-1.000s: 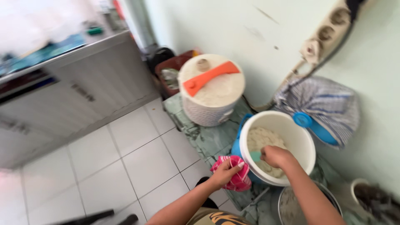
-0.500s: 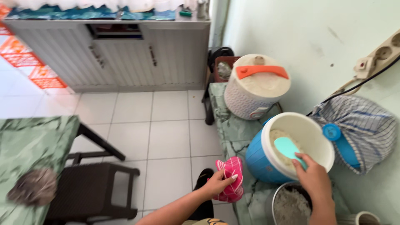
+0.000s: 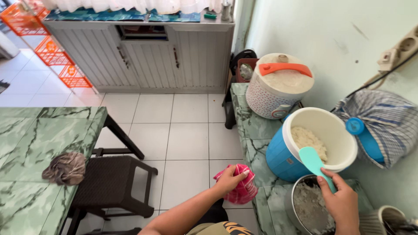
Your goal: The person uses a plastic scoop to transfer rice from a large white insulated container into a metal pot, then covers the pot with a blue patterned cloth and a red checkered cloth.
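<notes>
My right hand (image 3: 342, 201) grips a turquoise rice paddle (image 3: 314, 163), its blade raised over the rim of a blue container (image 3: 285, 157) with white lining that holds cooked rice (image 3: 307, 138). Just below that hand sits a metal pot (image 3: 305, 206) with rice residue inside. My left hand (image 3: 229, 179) clutches a pink checked cloth (image 3: 241, 190) at the edge of the low green marble-patterned shelf (image 3: 250, 130).
A white rice cooker with an orange handle (image 3: 278, 85) stands at the shelf's far end. A striped cloth bundle (image 3: 383, 124) lies by the wall. A green marble-patterned table (image 3: 30, 148) with a brown rag (image 3: 65, 168) and a dark plastic stool (image 3: 111, 182) stand left. Grey cabinets (image 3: 143, 56) behind.
The view swung left, bringing in the table and stool. My right hand lifted out of the rice container with the paddle and drew back over the metal pot. The left hand stays on the cloth.
</notes>
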